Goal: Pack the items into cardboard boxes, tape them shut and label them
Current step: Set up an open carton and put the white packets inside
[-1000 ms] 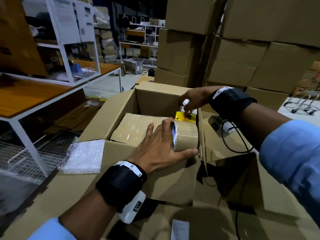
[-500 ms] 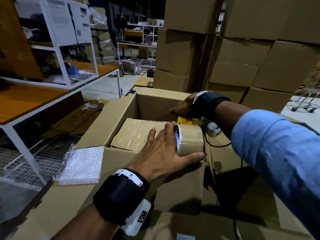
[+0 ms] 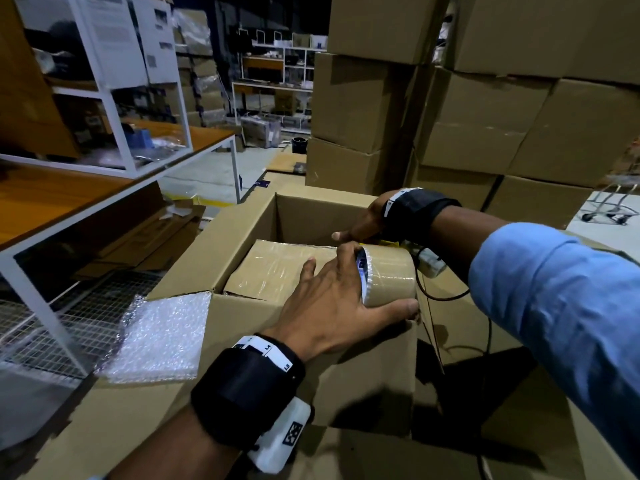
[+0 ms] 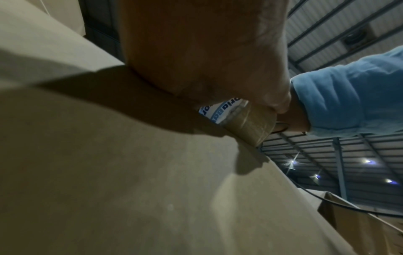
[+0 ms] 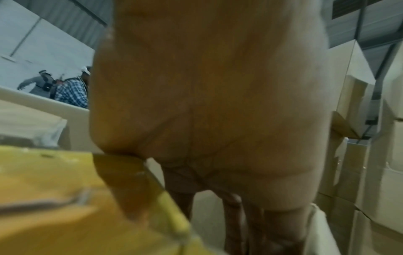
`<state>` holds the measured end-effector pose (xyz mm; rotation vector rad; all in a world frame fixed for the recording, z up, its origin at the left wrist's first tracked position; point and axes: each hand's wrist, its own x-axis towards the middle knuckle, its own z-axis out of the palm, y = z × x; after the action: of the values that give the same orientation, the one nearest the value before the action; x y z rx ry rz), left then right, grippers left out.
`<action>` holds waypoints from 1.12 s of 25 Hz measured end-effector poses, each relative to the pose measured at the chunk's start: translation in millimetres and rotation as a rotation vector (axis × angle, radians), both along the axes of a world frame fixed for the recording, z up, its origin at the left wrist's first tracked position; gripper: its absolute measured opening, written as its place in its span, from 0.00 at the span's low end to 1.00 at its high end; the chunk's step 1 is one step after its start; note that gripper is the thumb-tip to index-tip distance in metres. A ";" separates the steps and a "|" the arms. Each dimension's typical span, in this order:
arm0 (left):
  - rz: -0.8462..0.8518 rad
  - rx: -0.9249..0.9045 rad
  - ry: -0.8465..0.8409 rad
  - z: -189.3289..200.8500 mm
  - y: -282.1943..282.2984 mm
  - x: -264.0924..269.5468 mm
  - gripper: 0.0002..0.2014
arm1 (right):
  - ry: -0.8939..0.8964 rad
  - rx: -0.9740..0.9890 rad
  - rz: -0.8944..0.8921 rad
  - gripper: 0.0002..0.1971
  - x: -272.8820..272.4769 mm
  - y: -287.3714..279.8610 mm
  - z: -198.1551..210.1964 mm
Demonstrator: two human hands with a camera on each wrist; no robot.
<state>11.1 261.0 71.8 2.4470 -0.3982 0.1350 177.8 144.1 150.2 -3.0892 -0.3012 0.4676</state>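
Observation:
An open cardboard box [image 3: 214,251] stands in front of me with a plastic-wrapped brown parcel [image 3: 277,268] inside. At the box's near right corner my left hand [image 3: 332,306] grips a roll of brown tape [image 3: 388,275], thumb under it and fingers over its open end. The left wrist view shows the tape roll [image 4: 248,122] below my palm [image 4: 207,51], with its blue-and-white core. My right hand [image 3: 363,226] reaches over just behind the roll and pinches a yellow object [image 3: 386,242]. In the right wrist view the thumb lies across the yellow object [image 5: 54,198]; what it is stays unclear.
A sheet of bubble wrap [image 3: 159,337] lies on the box's left flap. Stacked cartons [image 3: 485,116] rise behind and to the right. A wooden table with white legs [image 3: 69,195] stands at the left. A black cable [image 3: 433,296] hangs from my right wrist.
My right hand has come down and left until it sits right behind the tape roll. My left hand keeps its grip on the roll at the box corner.

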 end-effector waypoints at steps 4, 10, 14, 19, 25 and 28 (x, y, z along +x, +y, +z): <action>-0.002 0.019 0.041 2.2 -0.2 7.9 0.55 | 0.017 -0.063 0.001 0.23 6.2 -0.4 -1.5; -0.014 0.016 0.074 2.2 1.2 18.8 0.62 | -0.009 -0.031 0.019 0.25 16.0 -14.5 -9.9; -0.018 0.021 0.056 4.8 1.3 17.6 0.61 | 0.138 -0.084 0.150 0.40 15.8 -5.6 -18.1; 0.012 -0.132 0.083 1.6 8.2 24.1 0.49 | 0.048 0.034 0.314 0.24 -10.3 -29.2 -9.1; 0.076 -0.273 0.017 8.4 27.1 28.5 0.41 | -0.121 0.184 0.551 0.20 -56.9 -81.3 -33.9; 0.176 -0.221 -0.025 7.4 36.9 30.4 0.42 | -0.152 0.264 0.612 0.18 -86.7 -83.7 -44.7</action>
<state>41.5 297.9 79.2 2.2606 -0.1672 0.2699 91.1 60.5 105.5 -2.7249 -1.2139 0.1653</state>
